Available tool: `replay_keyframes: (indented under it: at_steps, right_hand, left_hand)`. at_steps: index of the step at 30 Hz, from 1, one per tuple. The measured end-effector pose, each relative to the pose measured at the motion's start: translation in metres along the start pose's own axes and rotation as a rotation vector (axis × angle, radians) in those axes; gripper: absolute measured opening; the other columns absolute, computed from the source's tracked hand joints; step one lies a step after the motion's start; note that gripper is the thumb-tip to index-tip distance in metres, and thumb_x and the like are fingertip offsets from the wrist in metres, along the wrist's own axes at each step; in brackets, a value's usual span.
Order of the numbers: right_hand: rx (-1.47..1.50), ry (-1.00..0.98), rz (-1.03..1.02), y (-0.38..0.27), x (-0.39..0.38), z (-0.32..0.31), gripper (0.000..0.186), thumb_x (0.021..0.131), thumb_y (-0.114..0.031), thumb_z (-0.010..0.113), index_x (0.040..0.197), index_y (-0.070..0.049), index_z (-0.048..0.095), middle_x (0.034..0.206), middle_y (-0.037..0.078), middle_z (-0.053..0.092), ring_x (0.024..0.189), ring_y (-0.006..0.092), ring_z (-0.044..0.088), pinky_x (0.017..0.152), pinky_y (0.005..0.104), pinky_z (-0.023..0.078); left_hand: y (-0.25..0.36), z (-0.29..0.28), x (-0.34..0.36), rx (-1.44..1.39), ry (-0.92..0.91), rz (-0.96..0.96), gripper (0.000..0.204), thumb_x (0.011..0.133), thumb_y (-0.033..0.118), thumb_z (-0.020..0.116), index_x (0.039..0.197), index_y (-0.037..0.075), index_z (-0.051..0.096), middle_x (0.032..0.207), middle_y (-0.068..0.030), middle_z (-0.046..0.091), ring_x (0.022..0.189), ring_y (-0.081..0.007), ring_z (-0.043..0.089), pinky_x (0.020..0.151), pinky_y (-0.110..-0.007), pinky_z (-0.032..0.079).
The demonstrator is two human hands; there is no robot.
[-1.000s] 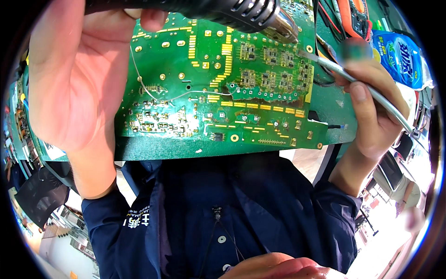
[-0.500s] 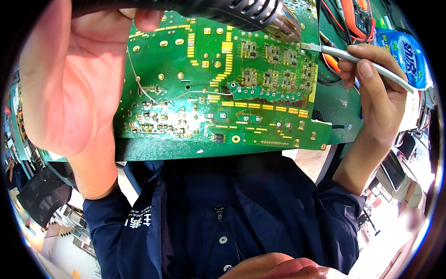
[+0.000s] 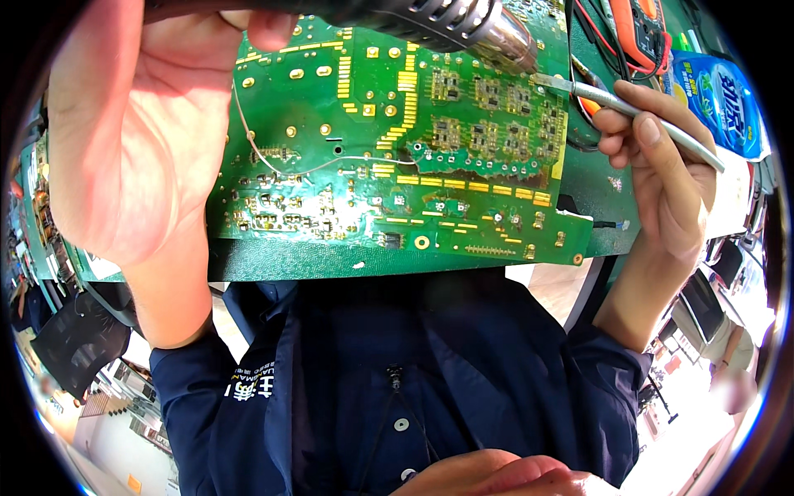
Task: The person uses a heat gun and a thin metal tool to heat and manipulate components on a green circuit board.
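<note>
A large green circuit board (image 3: 281, 202) lies in front of me, with gold pads, small chips and a thin loose wire across it. My left hand (image 3: 145, 157), palm showing, is closed at its fingers round a black hot air gun (image 3: 430, 18). The gun's metal nozzle points down at the board's far right part. My right hand (image 3: 666, 157) grips a slim grey knife-like tool (image 3: 608, 97) with a flat metal blade. The blade's tip is at the board, right beside the nozzle's end. Most of the gun's body lies beyond the upper edge.
An orange multimeter (image 3: 635, 33) with red and black leads lies at the far right. Beside it is a blue packet (image 3: 719, 103). The board rests on a green table mat (image 3: 331, 269). Another person's arm (image 3: 732, 347) appears at the right rim.
The nozzle and blade tip stay close together at nearly the same spot. My right hand has shifted very slightly left, and the view has moved a little.
</note>
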State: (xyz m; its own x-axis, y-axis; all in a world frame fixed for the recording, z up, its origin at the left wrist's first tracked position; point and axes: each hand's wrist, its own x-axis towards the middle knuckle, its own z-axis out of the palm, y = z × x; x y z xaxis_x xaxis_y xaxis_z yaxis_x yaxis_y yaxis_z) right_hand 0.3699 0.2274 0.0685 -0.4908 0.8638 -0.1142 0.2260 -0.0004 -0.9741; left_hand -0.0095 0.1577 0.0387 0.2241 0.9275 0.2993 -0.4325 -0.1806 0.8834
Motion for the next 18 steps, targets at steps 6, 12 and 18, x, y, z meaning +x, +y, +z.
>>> replay_keyframes:
  at_steps: [6,12,18]
  right_hand:
    - [-0.027,-0.027,-0.046,0.001,0.003,-0.006,0.036,0.1,-0.01,0.054,0.129,0.012,0.058,0.099,0.019,0.072,0.082,0.0167,0.066,0.073,0.0242,0.051]
    - [-0.147,0.09,-0.084,-0.007,-0.001,0.001,0.035,0.099,-0.011,0.059,0.127,0.01,0.059,0.092,0.015,0.071,0.077,0.0141,0.062,0.07,0.0231,0.048]
    - [-0.47,0.103,-0.237,-0.018,-0.014,0.016,0.025,0.093,-0.005,0.063,0.113,0.009,0.068,0.09,0.018,0.072,0.081,0.0202,0.07,0.075,0.0268,0.055]
  left_hand:
    - [0.0,-0.002,0.001,-0.053,-0.012,-0.018,0.07,0.104,0.05,0.043,0.142,-0.01,0.046,0.137,-0.0269,0.057,0.13,-0.0391,0.055,0.116,-0.051,0.036]
    - [0.003,-0.008,-0.002,-0.078,-0.004,-0.05,0.067,0.105,0.047,0.044,0.141,-0.009,0.048,0.135,-0.0275,0.059,0.129,-0.04,0.056,0.115,-0.053,0.035]
    - [0.004,-0.009,-0.005,-0.147,0.012,-0.031,0.067,0.104,0.046,0.046,0.139,-0.01,0.049,0.131,-0.0288,0.061,0.126,-0.0417,0.057,0.114,-0.056,0.035]
